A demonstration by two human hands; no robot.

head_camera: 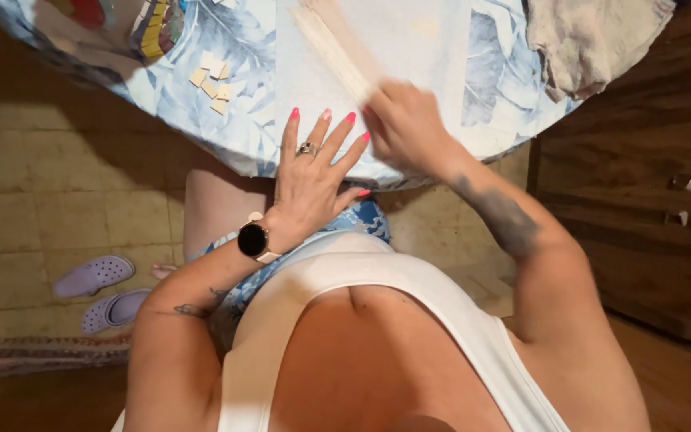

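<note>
A: The right hand [405, 128] is closed around the near end of a pale bundle of strips [333, 44], which lies slanting across the table [297, 88] toward its far side. The hand is blurred, so how the fingertips sit on the bundle cannot be told exactly.

B: And the left hand [309, 172]?

A: It lies flat at the near edge of the table, fingers spread, holding nothing. It sits just beside the right hand and does not seem to touch the bundle.

B: How far along is the work, judging by the table?

A: A few small pale squares [209, 80] lie in a loose cluster on the cloth, left of the bundle and well apart from it. They may be cut pieces, though that is a guess. The bundle looks long and whole, so most of it appears untouched.

B: What else is around?

A: A stack of coloured pieces [157, 28] sits at the far left of the table, and a crumpled beige cloth [589, 40] lies at the far right. A wooden cabinet [641, 192] stands right of the table. On the tiled floor, to the left, lie two lilac clogs [101, 292], near a striped rug [41, 356].

B: Does anything stand in the way?

A: Nothing lies between the hands and the bundle. The squares and the cloth are both off to the sides.
</note>
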